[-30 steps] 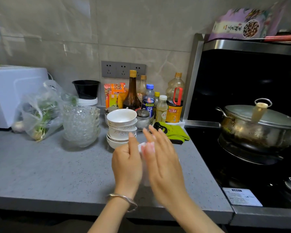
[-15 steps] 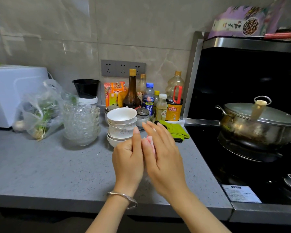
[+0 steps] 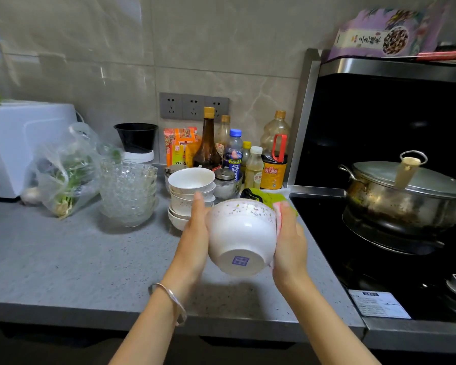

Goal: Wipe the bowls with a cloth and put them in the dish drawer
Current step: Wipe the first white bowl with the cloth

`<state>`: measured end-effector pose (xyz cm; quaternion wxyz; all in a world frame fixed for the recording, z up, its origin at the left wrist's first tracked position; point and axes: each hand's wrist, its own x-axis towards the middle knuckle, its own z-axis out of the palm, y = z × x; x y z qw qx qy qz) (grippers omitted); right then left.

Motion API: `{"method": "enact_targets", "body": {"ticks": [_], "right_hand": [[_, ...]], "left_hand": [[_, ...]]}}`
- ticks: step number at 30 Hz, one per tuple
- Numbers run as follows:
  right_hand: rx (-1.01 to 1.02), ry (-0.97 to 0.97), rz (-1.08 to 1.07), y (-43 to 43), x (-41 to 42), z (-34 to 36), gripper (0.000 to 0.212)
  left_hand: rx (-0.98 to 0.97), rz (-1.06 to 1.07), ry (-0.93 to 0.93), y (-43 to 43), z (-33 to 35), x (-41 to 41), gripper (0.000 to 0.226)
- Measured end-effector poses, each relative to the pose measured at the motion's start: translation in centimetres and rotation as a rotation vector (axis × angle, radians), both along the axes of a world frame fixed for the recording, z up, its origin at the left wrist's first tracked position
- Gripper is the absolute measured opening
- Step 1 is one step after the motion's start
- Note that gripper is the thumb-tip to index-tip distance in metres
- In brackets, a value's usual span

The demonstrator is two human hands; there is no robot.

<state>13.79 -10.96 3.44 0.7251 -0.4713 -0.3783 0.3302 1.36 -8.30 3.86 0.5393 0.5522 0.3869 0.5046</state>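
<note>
The bowl (image 3: 241,233) is glossy white glazed ceramic, speckled near the rim, and the stacked bowls (image 3: 191,192) behind it match. The cloth (image 3: 277,208) looks soft and pink. The glass bowls (image 3: 128,193) are clear and knobbly. The table (image 3: 63,259) is matt grey speckled stone. The pot (image 3: 395,206) is stained steel under a brushed metal lid (image 3: 429,180). The wall tiles (image 3: 90,48) are glossy.
</note>
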Motion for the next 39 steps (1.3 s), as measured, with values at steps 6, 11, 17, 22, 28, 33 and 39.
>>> {"method": "enact_targets", "body": {"ticks": [6,11,17,22,28,33,39], "right_hand": [[0.379,-0.574,-0.212,0.4,0.3,-1.2,0.057],[0.563,-0.949,-0.295,1.0,1.3,-2.7,0.039],[0.014,-0.969,0.045,0.4,2.7,-3.1,0.061],[-0.15,-1.565,0.021,-0.2,1.8,-2.4,0.048],[0.102,-1.505,0.137,-1.0,2.5,-1.9,0.045],[0.191,-1.828,0.112,-1.7,2.9,-4.1,0.038],[0.091,-1.64,0.022,-2.0,-1.9,-6.3,0.055]], "left_hand": [[-0.097,-0.309,0.397,-1.1,1.6,-1.2,0.08],[-0.33,-0.405,0.052,0.6,0.3,-1.3,0.057],[-0.38,-0.407,-0.066,1.2,-2.7,-1.3,0.04],[-0.386,-0.284,-0.096,1.7,-3.9,0.0,0.037],[-0.286,-0.115,-0.133,2.1,-4.5,0.1,0.038],[-0.158,0.034,-0.186,1.8,-4.6,0.3,0.024],[-0.18,0.058,-0.297,0.7,-5.1,1.5,0.016]]}}
